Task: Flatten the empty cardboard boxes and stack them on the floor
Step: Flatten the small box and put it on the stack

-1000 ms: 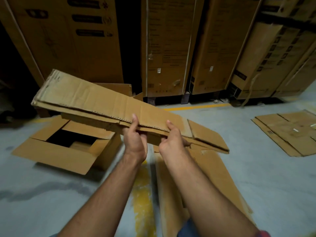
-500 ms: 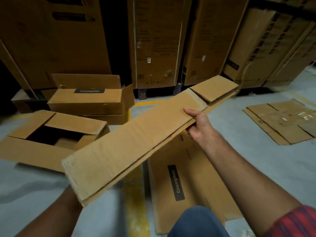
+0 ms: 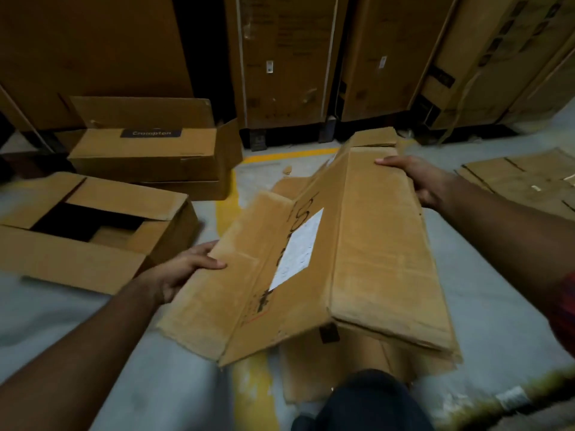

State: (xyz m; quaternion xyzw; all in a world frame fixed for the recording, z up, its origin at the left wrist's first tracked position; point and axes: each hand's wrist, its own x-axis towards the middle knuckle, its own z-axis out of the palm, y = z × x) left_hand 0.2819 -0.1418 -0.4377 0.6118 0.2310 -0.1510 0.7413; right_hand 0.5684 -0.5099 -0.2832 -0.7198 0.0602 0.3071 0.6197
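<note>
The person held a flattened cardboard box (image 3: 367, 275) in both hands, low over the grey floor (image 3: 497, 290) and directly in front of them. The left hand (image 3: 183, 272) gripped its left edge, thumb lying on the upper face and fingers tucked underneath. The right hand (image 3: 420, 178) gripped the far right edge, fingers curled over the top of the board. The box was not fully flat: a long crease ran down its length, so the left panel sloped away from the right one. A white label (image 3: 298, 250) and some dark handwriting sat on the sloping panel.

Beneath the held box another flattened piece of cardboard (image 3: 342, 381) lay on the floor, partly covering a yellow floor line (image 3: 289, 154). Whether the near end of the held box touched that piece could not be told. The person's knee in dark trousers (image 3: 373, 399) showed at the bottom edge, and a red sleeve (image 3: 567, 306) at the right.

To the left stood an open box (image 3: 93, 259) with its flaps spread, and behind it a closed box with a dark brand label (image 3: 146, 157), resting on another box. A pile of flattened boxes (image 3: 522, 185) lay on the floor at the far right, well apart from the hands. Tall cartons (image 3: 280, 57) lined the back.
</note>
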